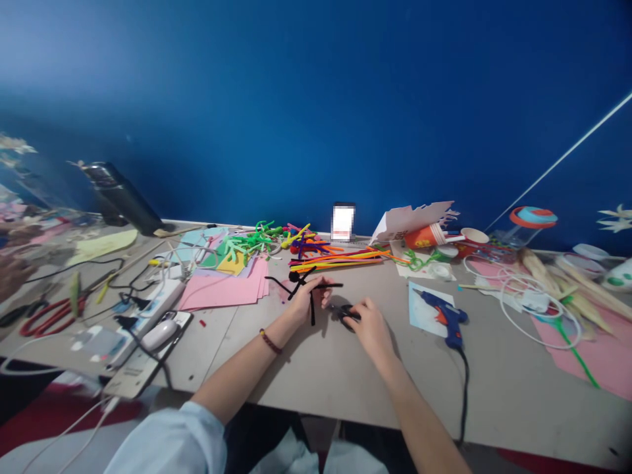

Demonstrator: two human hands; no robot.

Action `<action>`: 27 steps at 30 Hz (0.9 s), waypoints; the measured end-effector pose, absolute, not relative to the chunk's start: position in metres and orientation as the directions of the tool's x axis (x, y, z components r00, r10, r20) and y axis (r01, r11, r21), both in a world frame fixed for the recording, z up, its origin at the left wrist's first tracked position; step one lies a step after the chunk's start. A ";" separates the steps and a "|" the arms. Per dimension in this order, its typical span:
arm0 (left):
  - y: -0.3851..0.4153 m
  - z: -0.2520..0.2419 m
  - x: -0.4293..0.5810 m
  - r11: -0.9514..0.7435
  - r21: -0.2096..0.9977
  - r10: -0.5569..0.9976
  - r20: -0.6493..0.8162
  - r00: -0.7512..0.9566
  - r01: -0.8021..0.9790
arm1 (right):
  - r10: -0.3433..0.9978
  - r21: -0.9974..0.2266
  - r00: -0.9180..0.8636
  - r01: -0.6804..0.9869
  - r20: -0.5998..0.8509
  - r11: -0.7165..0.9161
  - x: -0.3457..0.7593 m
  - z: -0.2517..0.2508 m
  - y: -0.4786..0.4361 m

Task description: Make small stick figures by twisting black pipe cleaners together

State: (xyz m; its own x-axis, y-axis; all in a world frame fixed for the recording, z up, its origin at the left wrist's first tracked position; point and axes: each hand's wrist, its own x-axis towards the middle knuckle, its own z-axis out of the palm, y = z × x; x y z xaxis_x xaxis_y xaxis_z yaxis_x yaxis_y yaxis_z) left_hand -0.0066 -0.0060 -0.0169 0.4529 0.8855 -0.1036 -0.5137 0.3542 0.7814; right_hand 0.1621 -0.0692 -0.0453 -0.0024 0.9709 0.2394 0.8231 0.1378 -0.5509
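Observation:
My left hand (307,300) is closed around a figure bent from black pipe cleaners (295,278), whose thin arms stick out to several sides. In my right hand (369,324) is a small pair of scissors with black handles (349,315); the blades point left toward my left hand. A gap shows between the scissors and the black figure. Just beyond my hands lies a bundle of pink, orange and yellow pipe cleaners (340,262). Pink paper sheets (220,293) lie to the left of my left hand.
A blue glue gun (447,316) rests on light-blue paper at right, its cord running off the front edge. A phone (342,222) leans on the wall. At left are a power strip (148,322), red-handled scissors (47,319) and another person's hand (14,270).

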 end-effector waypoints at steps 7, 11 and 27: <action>-0.006 -0.017 -0.010 0.380 0.793 0.832 -0.069 0.551 -0.475 | 0.985 -0.668 -0.015 0.733 0.169 0.126 0.162 -0.046 -0.064; -0.008 -0.018 -0.008 0.379 0.827 0.824 -0.096 0.558 -0.416 | 0.977 -0.770 0.044 0.623 0.207 0.135 0.157 -0.040 -0.067; -0.016 -0.019 0.001 0.398 0.843 0.830 -0.163 0.533 -0.362 | 0.948 -0.898 0.191 0.412 0.253 0.157 0.154 -0.033 -0.076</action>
State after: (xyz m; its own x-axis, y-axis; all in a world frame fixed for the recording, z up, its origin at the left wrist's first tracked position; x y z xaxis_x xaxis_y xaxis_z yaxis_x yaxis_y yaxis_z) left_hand 0.0014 -0.0164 -0.0187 0.5328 0.8304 -0.1628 -0.3622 0.3976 0.8430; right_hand 0.1542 -0.0762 -0.0328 0.1910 0.9484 0.2532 0.4117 0.1567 -0.8977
